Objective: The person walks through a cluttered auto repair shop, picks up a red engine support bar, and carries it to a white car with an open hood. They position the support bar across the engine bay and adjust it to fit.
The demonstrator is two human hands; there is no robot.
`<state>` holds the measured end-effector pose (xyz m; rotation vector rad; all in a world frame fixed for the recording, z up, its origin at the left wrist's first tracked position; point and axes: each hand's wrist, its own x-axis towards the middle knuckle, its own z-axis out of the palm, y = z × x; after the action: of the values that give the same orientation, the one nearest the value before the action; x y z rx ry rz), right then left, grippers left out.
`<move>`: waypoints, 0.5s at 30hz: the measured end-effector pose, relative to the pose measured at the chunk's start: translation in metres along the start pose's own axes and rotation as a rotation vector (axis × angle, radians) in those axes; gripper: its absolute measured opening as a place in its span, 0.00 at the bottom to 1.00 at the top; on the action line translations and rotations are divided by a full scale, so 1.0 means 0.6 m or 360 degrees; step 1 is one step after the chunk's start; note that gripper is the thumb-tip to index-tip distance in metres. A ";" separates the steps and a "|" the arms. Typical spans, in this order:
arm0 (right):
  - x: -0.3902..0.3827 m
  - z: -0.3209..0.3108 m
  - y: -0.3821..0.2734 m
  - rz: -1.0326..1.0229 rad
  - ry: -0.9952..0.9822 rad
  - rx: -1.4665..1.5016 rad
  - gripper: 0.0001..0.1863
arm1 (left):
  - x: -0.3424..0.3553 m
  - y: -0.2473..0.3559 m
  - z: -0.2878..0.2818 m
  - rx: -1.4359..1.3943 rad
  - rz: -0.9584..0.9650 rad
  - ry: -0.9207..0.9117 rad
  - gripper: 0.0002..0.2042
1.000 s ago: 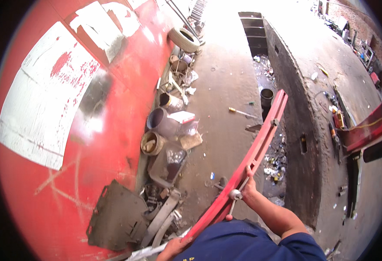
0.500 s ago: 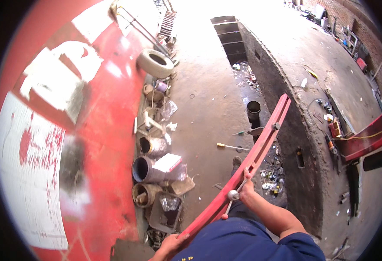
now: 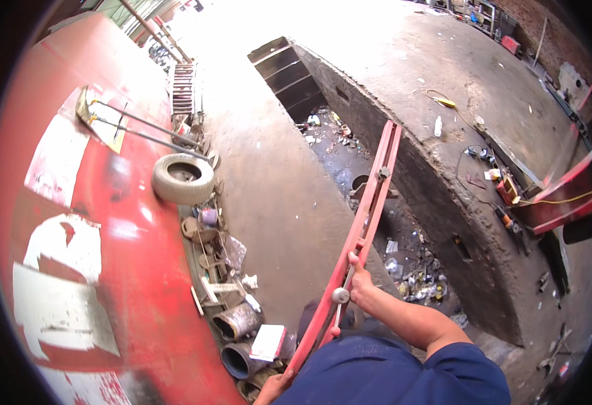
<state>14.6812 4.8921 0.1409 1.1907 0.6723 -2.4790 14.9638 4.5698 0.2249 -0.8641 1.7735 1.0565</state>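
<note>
I hold a long red metal beam [image 3: 369, 199] with a lengthwise slot, slanting up and away over the floor trench. My left hand [image 3: 274, 385] is closed on its lower end, partly cut off by the frame edge and my blue shirt. My right hand [image 3: 358, 283] is closed on the beam at a slim metal rod lying along it, just above a round metal fitting [image 3: 340, 295]. The rod ends in a red knob [image 3: 335, 331] near my shirt. A small block [image 3: 383, 174] sits higher on the beam.
Red vehicle panel [image 3: 154, 283] at left, lined by a tyre [image 3: 182, 178], buckets [image 3: 238, 364] and scrap. A deep trench [image 3: 471, 283] with littered bottom runs beside my walkway [image 3: 248, 202]. Beyond it lie tools, a cable, a grinder [image 3: 508, 226] and red panels [image 3: 572, 202]. Brick wall [image 3: 532, 27] behind.
The view has swung left and forward, bringing the tyre, ladder and more of the trench's far end lower. The beam stays in both hands, now at a steeper angle across the view.
</note>
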 end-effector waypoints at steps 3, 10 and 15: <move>0.115 0.077 -0.022 -0.0027 -0.0037 0.0042 0.27 | 0.051 0.133 -0.066 0.0086 0.0123 0.0023 0.37; 0.347 0.298 -0.123 -0.0066 0.0140 0.0209 0.28 | 0.325 0.306 -0.241 0.0160 0.0191 -0.0181 0.39; 0.465 0.457 -0.221 -0.0136 0.0151 0.0097 0.34 | 0.270 0.684 -0.352 0.0337 0.0037 -0.0104 0.41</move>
<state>14.2734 4.8372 0.1064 1.3354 0.6904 -2.5432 14.4781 4.5208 0.2544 -0.6734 1.8062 0.8823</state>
